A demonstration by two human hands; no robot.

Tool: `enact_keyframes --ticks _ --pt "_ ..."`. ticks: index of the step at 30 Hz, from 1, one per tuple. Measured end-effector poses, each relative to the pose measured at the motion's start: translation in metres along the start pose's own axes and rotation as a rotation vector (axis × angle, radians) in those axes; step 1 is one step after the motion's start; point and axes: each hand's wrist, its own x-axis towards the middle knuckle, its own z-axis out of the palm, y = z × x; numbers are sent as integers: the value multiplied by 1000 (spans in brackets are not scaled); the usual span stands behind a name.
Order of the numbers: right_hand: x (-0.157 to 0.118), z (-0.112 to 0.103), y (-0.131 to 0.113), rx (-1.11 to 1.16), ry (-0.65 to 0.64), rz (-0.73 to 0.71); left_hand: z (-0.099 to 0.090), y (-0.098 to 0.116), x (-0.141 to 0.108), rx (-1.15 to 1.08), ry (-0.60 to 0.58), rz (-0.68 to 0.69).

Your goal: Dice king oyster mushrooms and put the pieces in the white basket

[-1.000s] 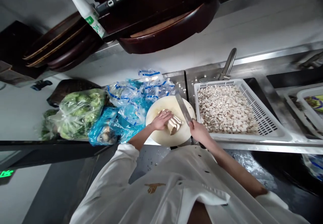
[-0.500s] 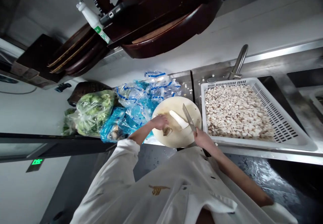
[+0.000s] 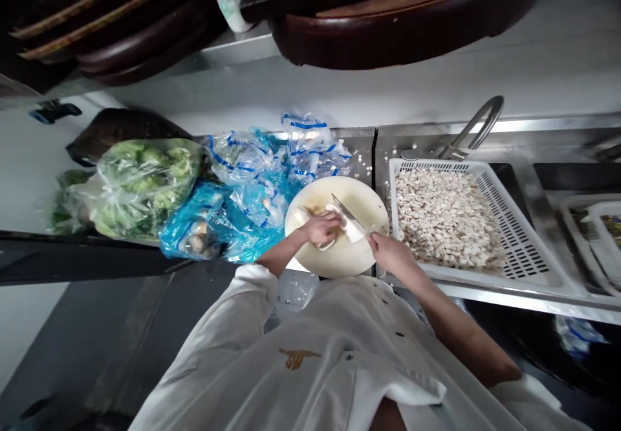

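A round pale chopping board [image 3: 339,263] lies on the counter in front of me. On it my left hand [image 3: 321,228] rests with curled fingers on a long white mushroom [image 3: 355,230], which looks like a king oyster mushroom. My right hand [image 3: 388,252] grips the handle of a knife [image 3: 345,208]. Its blade slants up and left across the mushroom, close to the left fingertips; whether it has cut in, I cannot tell. Another pale mushroom piece [image 3: 303,215] sits at the board's left side, partly hidden by my left hand.
Right of the board, a white slotted basket [image 3: 533,259] holds chopped mushroom [image 3: 446,221] below a faucet [image 3: 478,123]. To the left lie blue and clear plastic bags [image 3: 257,204] and bagged green vegetables [image 3: 145,185]. A shelf with dark round trays [image 3: 388,39] hangs above.
My left hand has moved right onto the white mushroom. The knife has shifted left, over the mushroom. The camera view has tilted down and turned.
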Motion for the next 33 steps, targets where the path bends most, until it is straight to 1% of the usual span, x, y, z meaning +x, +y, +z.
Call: enact_keyframes --ticks 3,6,9,14,19,22,25,29,33 --pt "14 -1 -19 -45 -27 23 0 -6 -2 -33 18 6" --pt "22 0 -28 -84 -1 20 0 -10 -4 -51 9 20" --pt "20 2 -31 -101 30 6 3 -13 -5 -74 15 32" --pt "19 7 -41 -108 -26 74 6 -18 -7 -103 64 53" --pt "13 8 -46 -130 8 68 5 -21 -12 -126 85 67" --pt "12 11 -48 -131 -22 93 6 -23 -12 -127 118 53" --pt "15 11 -51 -130 -47 128 6 -25 -13 -115 100 57" --pt "16 11 -52 -113 -2 101 7 -25 -16 -94 93 68" --pt "22 14 -57 -85 -39 113 6 -21 -14 -97 103 65"
